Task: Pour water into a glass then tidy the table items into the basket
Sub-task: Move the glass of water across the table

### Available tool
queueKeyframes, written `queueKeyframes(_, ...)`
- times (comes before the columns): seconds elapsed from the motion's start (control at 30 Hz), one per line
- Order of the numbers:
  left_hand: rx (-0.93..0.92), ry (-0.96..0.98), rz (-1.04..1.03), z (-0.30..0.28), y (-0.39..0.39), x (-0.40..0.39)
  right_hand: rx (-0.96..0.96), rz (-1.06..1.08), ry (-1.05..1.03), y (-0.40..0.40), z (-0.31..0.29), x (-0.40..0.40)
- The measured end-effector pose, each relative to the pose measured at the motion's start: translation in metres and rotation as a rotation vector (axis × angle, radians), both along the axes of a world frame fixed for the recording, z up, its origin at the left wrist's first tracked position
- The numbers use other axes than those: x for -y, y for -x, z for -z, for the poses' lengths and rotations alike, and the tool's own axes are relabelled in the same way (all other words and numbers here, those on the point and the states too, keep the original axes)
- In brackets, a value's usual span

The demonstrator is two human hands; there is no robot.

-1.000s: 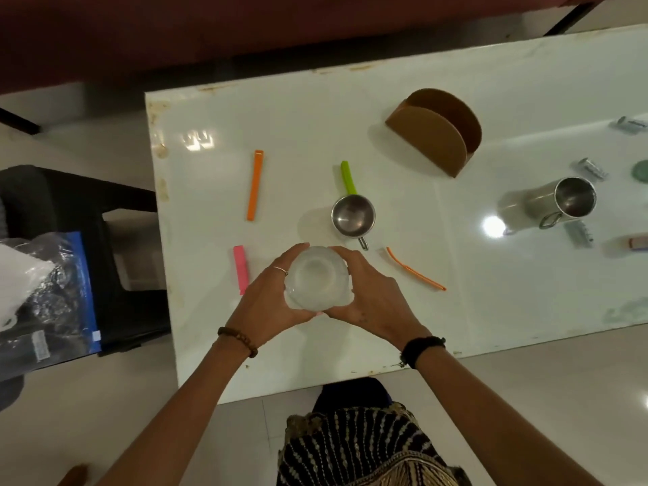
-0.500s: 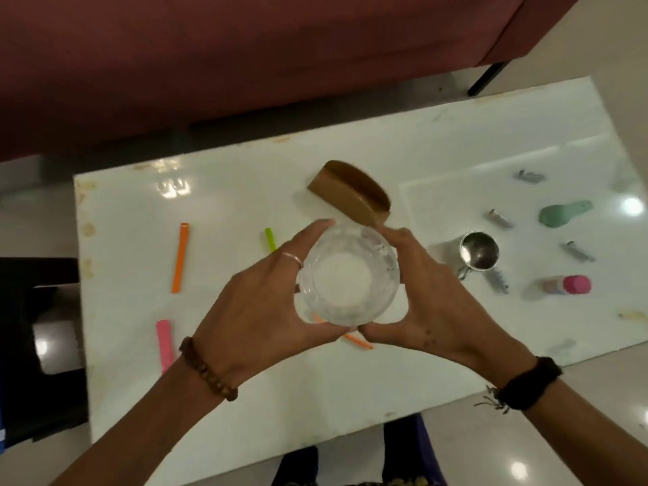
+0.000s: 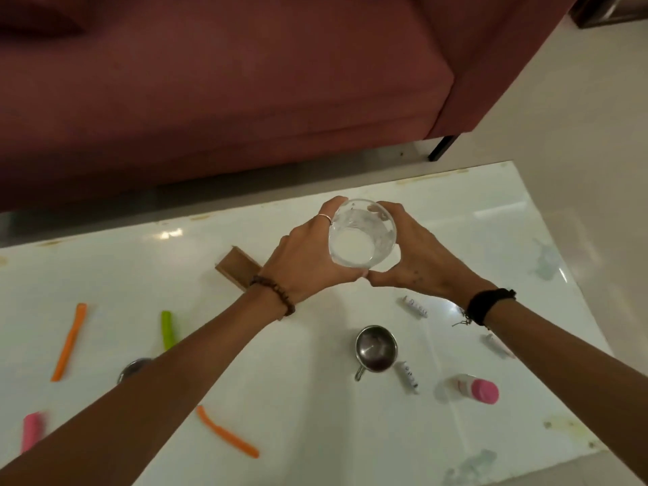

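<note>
Holding: both hands cup a clear glass (image 3: 362, 236) above the far part of the white table (image 3: 315, 398), its mouth turned toward the camera.
Far left: a pink clip (image 3: 32, 428) at the near edge and an orange clip (image 3: 69, 341) further in, both lying flat and well apart.
Left of centre: a green handle (image 3: 167, 329) runs down to a small steel cup (image 3: 131, 368), mostly hidden by the forearm; a second orange strip (image 3: 227, 432) lies nearer the camera.
Brown holder: a cardboard-coloured holder (image 3: 234, 268), perhaps the basket, sits partly behind the left wrist.
Left hand: the left hand (image 3: 308, 261) is wrapped round the glass's left side, fingers curled over the far rim.
Right hand: the right hand (image 3: 420, 254) is wrapped round the right side; the two thumbs touch beneath the glass.
Centre right: a steel mug (image 3: 376, 349) stands upright below the hands, with small tubes (image 3: 406, 377) beside it.
Right: a pink-capped bottle (image 3: 477, 389) lies on its side.
Step in hand: probably positioning the glass before pouring; whether it holds water I cannot tell.
Next move: likely setting the glass upright on a bare patch, freeing a hand for the water source, which I cannot identify with certainty.
</note>
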State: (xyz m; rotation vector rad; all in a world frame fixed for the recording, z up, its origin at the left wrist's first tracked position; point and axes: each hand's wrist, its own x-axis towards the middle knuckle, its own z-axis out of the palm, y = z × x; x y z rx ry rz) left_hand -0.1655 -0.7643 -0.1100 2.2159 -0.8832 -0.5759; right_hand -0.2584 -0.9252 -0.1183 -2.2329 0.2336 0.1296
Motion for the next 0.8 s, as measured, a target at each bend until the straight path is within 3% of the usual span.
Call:
queueKeyframes(0.17, -0.102, -0.005, -0.064, 0.047, 0.003, 0.039, -0.023, 0.010, -0.013, -0.005, 0.051, 0.032)
queueKeyframes(0.4, -0.107, -0.083, -0.079, 0.087, 0.005, 0.056, -0.050, 0.023, -0.077, 0.001, 0.084, 0.044)
queueKeyframes(0.8, -0.122, -0.071, -0.150, 0.097, 0.013, 0.055, -0.090, 0.059, -0.181, 0.005, 0.100, 0.043)
